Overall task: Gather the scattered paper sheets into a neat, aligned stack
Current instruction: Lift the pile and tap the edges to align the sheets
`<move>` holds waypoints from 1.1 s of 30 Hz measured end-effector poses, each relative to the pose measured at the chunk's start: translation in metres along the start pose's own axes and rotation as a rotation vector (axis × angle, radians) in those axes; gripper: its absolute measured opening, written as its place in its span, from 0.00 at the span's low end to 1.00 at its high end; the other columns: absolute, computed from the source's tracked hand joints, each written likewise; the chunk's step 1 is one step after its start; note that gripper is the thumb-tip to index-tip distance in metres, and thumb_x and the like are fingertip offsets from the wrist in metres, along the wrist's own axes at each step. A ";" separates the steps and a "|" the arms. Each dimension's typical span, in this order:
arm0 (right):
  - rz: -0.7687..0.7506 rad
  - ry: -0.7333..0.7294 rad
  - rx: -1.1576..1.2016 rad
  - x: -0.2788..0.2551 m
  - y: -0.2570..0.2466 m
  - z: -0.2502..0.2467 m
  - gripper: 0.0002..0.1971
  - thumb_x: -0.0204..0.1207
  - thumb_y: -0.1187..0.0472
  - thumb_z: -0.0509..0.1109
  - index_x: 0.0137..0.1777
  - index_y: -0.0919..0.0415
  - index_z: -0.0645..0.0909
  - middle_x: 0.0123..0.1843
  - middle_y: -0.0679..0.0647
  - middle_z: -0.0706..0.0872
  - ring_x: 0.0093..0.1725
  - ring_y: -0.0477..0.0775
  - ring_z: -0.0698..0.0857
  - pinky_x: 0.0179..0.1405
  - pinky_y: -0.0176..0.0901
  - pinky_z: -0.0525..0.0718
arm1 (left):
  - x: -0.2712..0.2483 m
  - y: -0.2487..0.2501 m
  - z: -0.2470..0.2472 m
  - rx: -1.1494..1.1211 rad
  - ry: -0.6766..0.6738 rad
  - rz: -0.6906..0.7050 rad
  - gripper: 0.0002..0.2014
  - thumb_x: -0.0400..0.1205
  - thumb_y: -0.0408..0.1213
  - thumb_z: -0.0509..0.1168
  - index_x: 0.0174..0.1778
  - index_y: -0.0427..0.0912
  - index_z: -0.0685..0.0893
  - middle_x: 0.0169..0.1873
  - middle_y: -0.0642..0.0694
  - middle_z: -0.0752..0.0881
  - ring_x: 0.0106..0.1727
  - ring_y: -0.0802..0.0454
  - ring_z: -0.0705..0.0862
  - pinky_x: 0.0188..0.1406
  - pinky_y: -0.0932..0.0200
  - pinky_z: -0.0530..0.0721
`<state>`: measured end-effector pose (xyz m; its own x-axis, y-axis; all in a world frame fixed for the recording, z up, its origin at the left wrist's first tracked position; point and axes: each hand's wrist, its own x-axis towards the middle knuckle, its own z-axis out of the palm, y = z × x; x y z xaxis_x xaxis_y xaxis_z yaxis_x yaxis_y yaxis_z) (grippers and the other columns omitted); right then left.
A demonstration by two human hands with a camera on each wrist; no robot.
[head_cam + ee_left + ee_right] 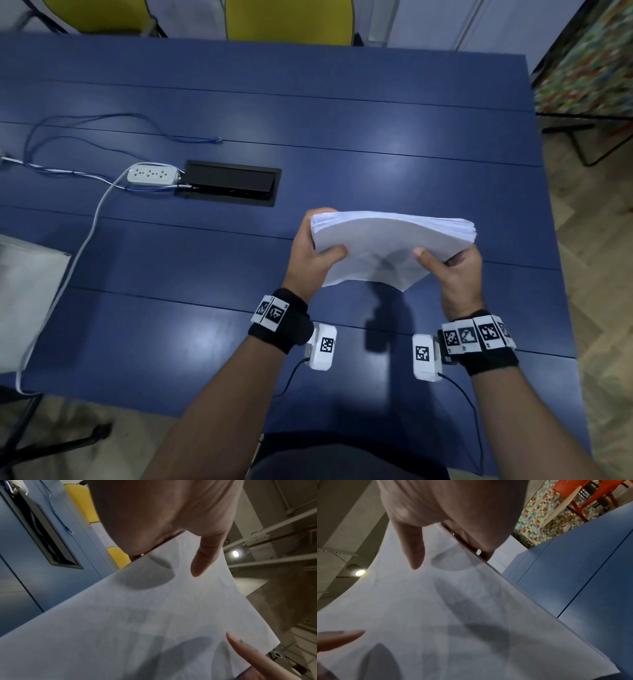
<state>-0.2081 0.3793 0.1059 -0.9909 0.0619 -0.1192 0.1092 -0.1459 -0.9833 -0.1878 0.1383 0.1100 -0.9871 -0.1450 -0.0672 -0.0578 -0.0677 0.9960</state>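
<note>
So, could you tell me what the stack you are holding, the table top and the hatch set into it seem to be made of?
Stack of sheets: thin matte white paper; it bows between the left hand and right hand. Table: blue boards with a satin sheen, probably painted or laminated wood. Hatch: black, faintly glossy, plastic or coated metal; cannot tell which.

Power strip (pixel 153 173) left of cable box (pixel 228 182); paper stack (pixel 390 248) right, nearer.

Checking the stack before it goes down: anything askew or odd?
The paper stack, held by the left hand and right hand, bows upward, and its far edges look slightly fanned, not flush.
</note>
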 end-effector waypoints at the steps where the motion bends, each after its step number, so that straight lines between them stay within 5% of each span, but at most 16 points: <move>1: 0.001 -0.001 0.005 0.000 -0.001 -0.001 0.31 0.68 0.69 0.80 0.69 0.80 0.76 0.62 0.70 0.87 0.58 0.58 0.87 0.64 0.50 0.86 | -0.001 0.001 0.000 0.010 -0.011 0.009 0.27 0.69 0.35 0.74 0.66 0.49 0.80 0.64 0.34 0.84 0.62 0.46 0.84 0.65 0.42 0.83; 4: 0.014 -0.007 -0.022 0.000 -0.003 -0.004 0.27 0.70 0.73 0.79 0.70 0.76 0.78 0.61 0.63 0.89 0.58 0.56 0.87 0.64 0.49 0.86 | -0.002 -0.001 -0.001 0.020 -0.014 -0.005 0.32 0.70 0.36 0.75 0.73 0.48 0.79 0.66 0.36 0.84 0.63 0.48 0.84 0.69 0.42 0.83; 7: 0.003 -0.023 -0.066 -0.001 -0.005 -0.001 0.27 0.73 0.80 0.75 0.71 0.65 0.79 0.59 0.43 0.89 0.58 0.45 0.87 0.61 0.40 0.84 | -0.005 0.004 0.003 -0.057 0.056 -0.007 0.33 0.74 0.43 0.77 0.77 0.48 0.77 0.58 0.45 0.81 0.58 0.50 0.84 0.66 0.51 0.84; 12: -0.027 -0.015 -0.052 -0.002 -0.002 0.003 0.28 0.75 0.79 0.74 0.73 0.64 0.78 0.61 0.47 0.88 0.60 0.47 0.86 0.65 0.43 0.84 | -0.008 0.018 0.029 -0.180 0.315 -0.100 0.26 0.78 0.64 0.68 0.65 0.51 0.84 0.53 0.51 0.86 0.51 0.53 0.86 0.53 0.58 0.84; 18: -0.023 -0.009 -0.045 -0.003 -0.001 0.004 0.26 0.76 0.79 0.74 0.74 0.66 0.78 0.62 0.51 0.88 0.61 0.50 0.86 0.65 0.41 0.84 | 0.005 0.024 0.041 -0.169 0.425 -0.141 0.16 0.82 0.55 0.64 0.59 0.51 0.87 0.52 0.52 0.89 0.53 0.52 0.87 0.59 0.53 0.83; 22: -0.022 0.008 -0.038 -0.003 -0.001 0.006 0.27 0.76 0.80 0.73 0.73 0.63 0.77 0.60 0.46 0.90 0.60 0.46 0.87 0.64 0.39 0.83 | 0.008 0.029 0.038 -0.144 0.416 -0.145 0.22 0.82 0.56 0.63 0.68 0.52 0.87 0.56 0.57 0.89 0.55 0.65 0.87 0.58 0.67 0.82; 26: -0.038 0.003 -0.031 -0.003 -0.002 0.007 0.28 0.77 0.81 0.72 0.75 0.64 0.76 0.59 0.44 0.89 0.60 0.45 0.87 0.61 0.36 0.84 | 0.000 0.028 0.038 -0.085 0.349 -0.137 0.32 0.73 0.67 0.73 0.72 0.61 0.82 0.66 0.49 0.90 0.68 0.51 0.89 0.75 0.45 0.85; 30: -0.037 0.002 -0.021 0.000 -0.002 0.003 0.29 0.76 0.78 0.73 0.76 0.65 0.74 0.66 0.55 0.86 0.64 0.52 0.85 0.68 0.46 0.83 | -0.002 0.021 0.028 -0.051 0.297 -0.136 0.37 0.71 0.70 0.80 0.76 0.66 0.80 0.77 0.44 0.85 0.80 0.44 0.82 0.83 0.35 0.78; 33: -0.023 -0.010 -0.023 0.001 -0.003 0.004 0.28 0.77 0.78 0.73 0.75 0.61 0.76 0.63 0.52 0.88 0.62 0.49 0.86 0.65 0.42 0.83 | -0.004 0.021 0.026 -0.066 0.250 -0.144 0.37 0.72 0.64 0.81 0.77 0.66 0.79 0.75 0.42 0.86 0.76 0.42 0.85 0.81 0.33 0.80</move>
<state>-0.2094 0.3756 0.1098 -0.9939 0.0550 -0.0951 0.0879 -0.1214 -0.9887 -0.1892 0.1628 0.1324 -0.9018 -0.3669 -0.2282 -0.1769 -0.1683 0.9697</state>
